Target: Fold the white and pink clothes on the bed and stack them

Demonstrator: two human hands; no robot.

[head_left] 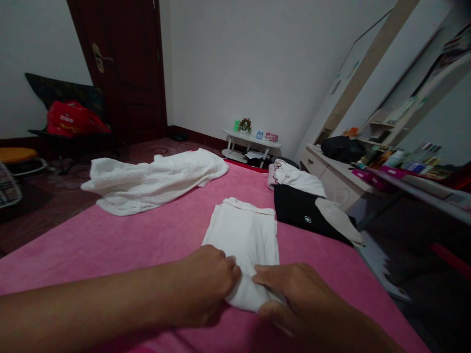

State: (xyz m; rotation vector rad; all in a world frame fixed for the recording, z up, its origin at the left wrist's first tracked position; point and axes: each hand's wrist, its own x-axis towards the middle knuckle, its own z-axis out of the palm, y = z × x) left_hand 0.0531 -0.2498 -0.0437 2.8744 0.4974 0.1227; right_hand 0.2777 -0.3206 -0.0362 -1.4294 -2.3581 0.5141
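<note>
A folded white garment (245, 240) lies on the pink bed cover (128, 240) in front of me. My left hand (206, 284) is closed on the near end of this white garment, its fingers curled around the cloth. My right hand (294, 294) grips the same near end from the right, with the thumb pressed onto the fabric. Both hands meet at the garment's near edge.
A crumpled white garment (154, 181) lies at the bed's far left. A black folded garment (309, 213) and a white one (294, 179) lie at the right edge. A dresser (331, 176), a small white table (252, 142), a dark door (125, 68) and a chair with a red bag (73, 119) stand around.
</note>
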